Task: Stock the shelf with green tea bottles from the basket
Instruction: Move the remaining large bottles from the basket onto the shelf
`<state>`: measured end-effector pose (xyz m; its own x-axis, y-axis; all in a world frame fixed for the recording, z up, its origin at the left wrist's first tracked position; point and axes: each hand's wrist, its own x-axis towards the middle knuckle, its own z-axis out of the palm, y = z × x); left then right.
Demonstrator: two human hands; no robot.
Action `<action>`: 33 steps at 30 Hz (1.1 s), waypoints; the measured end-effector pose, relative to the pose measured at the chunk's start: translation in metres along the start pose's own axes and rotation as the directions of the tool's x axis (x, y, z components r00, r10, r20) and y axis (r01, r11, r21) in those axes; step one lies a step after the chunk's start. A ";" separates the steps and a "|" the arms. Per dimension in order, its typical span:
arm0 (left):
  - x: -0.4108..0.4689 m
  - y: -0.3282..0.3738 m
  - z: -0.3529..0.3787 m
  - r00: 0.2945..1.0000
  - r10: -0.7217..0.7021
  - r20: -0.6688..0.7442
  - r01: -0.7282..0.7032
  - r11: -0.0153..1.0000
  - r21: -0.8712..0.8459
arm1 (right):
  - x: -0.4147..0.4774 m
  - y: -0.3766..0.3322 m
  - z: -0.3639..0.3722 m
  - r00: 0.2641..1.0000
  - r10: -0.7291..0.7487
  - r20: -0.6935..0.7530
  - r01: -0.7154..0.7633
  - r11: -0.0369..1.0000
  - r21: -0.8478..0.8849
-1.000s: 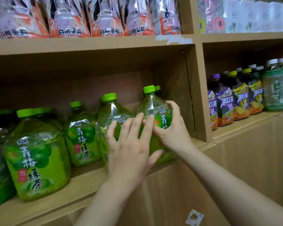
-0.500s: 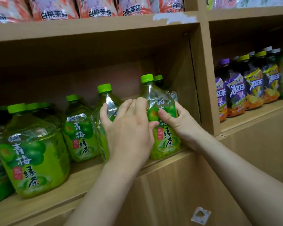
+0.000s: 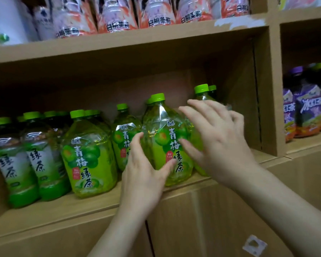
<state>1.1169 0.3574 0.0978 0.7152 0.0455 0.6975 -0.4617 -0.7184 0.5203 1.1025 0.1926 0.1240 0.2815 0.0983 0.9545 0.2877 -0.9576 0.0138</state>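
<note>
A green tea bottle stands upright at the near edge of the wooden shelf, its green cap on and its label facing out. The left hand rests against its lower left front, fingers loosely curved up the side and thumb across the label. The right hand is spread and blurred just to the right, in front of the rightmost bottle; whether it touches either bottle I cannot tell. More green tea bottles stand in a row to the left. Purple-labelled bottles fill the compartment on the right.
</note>
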 end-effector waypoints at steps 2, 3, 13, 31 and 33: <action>0.007 0.002 0.005 0.988 -0.106 0.114 0.121 0.984 -0.131 | 0.009 -0.017 0.003 0.971 -0.037 0.235 0.064 0.992 -0.110; 0.010 0.002 0.007 0.980 -0.129 0.154 0.156 0.971 -0.183 | 0.013 -0.021 0.006 0.947 -0.015 0.321 0.061 0.989 -0.134; 0.010 -0.027 -0.035 0.998 -0.031 0.060 0.029 0.999 0.031 | 0.028 -0.060 0.020 0.861 0.090 0.501 -0.232 0.945 0.230; 0.043 -0.109 -0.093 0.902 -0.413 0.124 0.424 0.799 -0.427 | 0.031 -0.078 0.085 0.777 0.235 0.584 -0.558 0.687 0.466; 0.045 -0.109 -0.092 0.909 -0.400 0.115 0.413 0.829 -0.377 | 0.032 -0.084 0.087 0.780 0.246 0.575 -0.540 0.729 0.421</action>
<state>1.1511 0.5015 0.1180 0.8953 0.2490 0.3693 -0.2855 -0.3157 0.9049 1.1666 0.2992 0.1273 0.8168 -0.0028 0.5769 0.4431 -0.6373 -0.6305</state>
